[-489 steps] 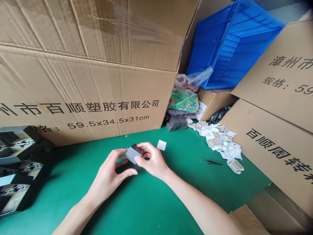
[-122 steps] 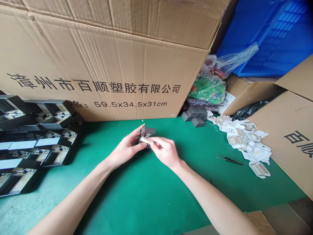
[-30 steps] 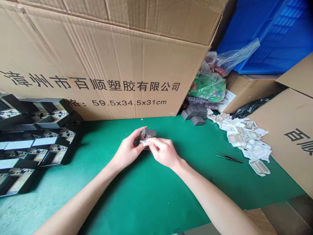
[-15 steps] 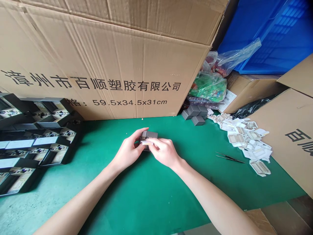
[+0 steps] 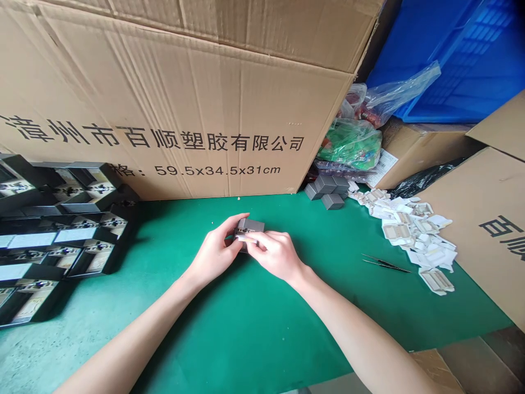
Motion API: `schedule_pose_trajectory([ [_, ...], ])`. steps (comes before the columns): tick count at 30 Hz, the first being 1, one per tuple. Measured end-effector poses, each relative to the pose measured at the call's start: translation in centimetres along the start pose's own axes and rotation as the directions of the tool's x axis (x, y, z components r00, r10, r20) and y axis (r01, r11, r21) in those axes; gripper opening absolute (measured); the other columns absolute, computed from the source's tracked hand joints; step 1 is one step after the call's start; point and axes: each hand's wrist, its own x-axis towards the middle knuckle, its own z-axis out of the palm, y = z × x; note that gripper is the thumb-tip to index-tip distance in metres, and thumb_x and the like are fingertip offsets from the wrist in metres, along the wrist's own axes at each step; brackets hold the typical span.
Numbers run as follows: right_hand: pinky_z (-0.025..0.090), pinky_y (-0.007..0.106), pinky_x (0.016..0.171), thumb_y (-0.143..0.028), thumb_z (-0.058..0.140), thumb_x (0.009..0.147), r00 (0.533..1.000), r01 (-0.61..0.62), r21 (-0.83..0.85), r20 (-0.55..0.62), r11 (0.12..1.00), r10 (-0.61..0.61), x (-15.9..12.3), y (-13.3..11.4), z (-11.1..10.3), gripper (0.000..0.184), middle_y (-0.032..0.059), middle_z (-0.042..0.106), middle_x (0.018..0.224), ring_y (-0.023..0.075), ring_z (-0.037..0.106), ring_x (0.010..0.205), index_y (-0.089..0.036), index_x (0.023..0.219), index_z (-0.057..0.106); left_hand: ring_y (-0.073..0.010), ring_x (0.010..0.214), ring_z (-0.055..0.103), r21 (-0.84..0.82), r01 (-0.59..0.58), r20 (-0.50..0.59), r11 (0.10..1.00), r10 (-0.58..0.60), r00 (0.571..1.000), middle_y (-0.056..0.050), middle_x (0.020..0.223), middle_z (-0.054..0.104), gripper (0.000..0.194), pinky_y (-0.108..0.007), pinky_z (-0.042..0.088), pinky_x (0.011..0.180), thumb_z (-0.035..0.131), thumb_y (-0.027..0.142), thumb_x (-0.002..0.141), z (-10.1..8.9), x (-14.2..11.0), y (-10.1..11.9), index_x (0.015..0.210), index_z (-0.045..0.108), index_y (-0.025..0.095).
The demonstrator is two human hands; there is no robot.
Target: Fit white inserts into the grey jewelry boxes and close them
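Both hands meet over a small grey box (image 5: 251, 225) standing open on the green mat (image 5: 246, 328). My left hand (image 5: 213, 251) grips the box from the left side, fingers curled around it. My right hand (image 5: 274, 254) pinches a small white insert (image 5: 245, 238) with thumb and forefinger at the box's open front. What lies deeper inside the box is hidden by my fingers.
A large printed carton (image 5: 176, 104) stands just behind. Several open black boxes (image 5: 53, 241) fill the left side. At the right lie grey boxes (image 5: 327, 191), a heap of white inserts (image 5: 414, 232), tweezers (image 5: 385, 265), plastic bags (image 5: 353, 143), a blue crate (image 5: 451, 60) and a second carton (image 5: 488, 224).
Over the last second the hands and box have barely moved; my right fingers stay pressed on the white insert at the box's opening.
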Motion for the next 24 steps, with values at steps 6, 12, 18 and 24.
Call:
schedule_pose_trajectory([
  [6,0.043,0.023,0.057,-0.025,0.056,0.097,1.000,0.001,-0.015,-0.017,1.000,-0.001,-0.02,0.04,-0.16,0.022,-0.0005,0.075,0.068,0.0099,0.063,0.055,-0.019,0.086,0.074,-0.0214,0.102,0.065,-0.035,0.028,0.004,0.999,-0.028,1.000,-0.004,0.122,0.068,0.051,-0.032,0.058,0.085,0.054,0.023,0.087,0.16,0.01,0.07,0.139,0.054,0.025],
  [12,0.043,0.022,0.059,-0.026,0.055,0.098,1.000,-0.018,-0.012,0.024,1.000,0.018,-0.23,0.27,0.05,0.023,0.0000,0.075,0.069,0.0102,0.063,0.056,-0.019,0.088,0.073,-0.0217,0.102,0.066,-0.051,0.029,0.008,0.998,-0.028,1.000,-0.005,0.122,0.068,0.052,-0.032,0.059,0.084,0.055,0.025,0.087,0.17,-0.05,0.23,0.139,0.054,0.023],
  [18,0.044,0.022,0.059,-0.026,0.053,0.098,0.996,-0.044,0.018,0.081,0.999,0.043,-0.14,-0.13,-0.23,0.023,0.0005,0.074,0.070,0.0105,0.064,0.056,-0.019,0.090,0.072,-0.0222,0.107,0.064,-0.024,0.021,0.005,0.999,-0.021,1.000,-0.005,0.125,0.067,0.055,-0.033,0.056,0.089,0.055,0.022,0.085,0.17,0.00,0.18,0.140,0.053,0.024],
  [24,0.048,0.022,0.064,-0.024,0.047,0.100,0.986,-0.068,0.048,0.155,0.997,0.060,-0.19,-0.11,-0.51,0.023,0.0030,0.078,0.089,0.0128,0.071,0.070,-0.019,0.102,0.069,-0.0226,0.105,0.065,-0.031,0.023,0.004,0.999,-0.023,1.000,-0.005,0.124,0.067,0.054,-0.034,0.057,0.087,0.057,0.026,0.087,0.15,0.06,0.26,0.141,0.052,0.024],
])
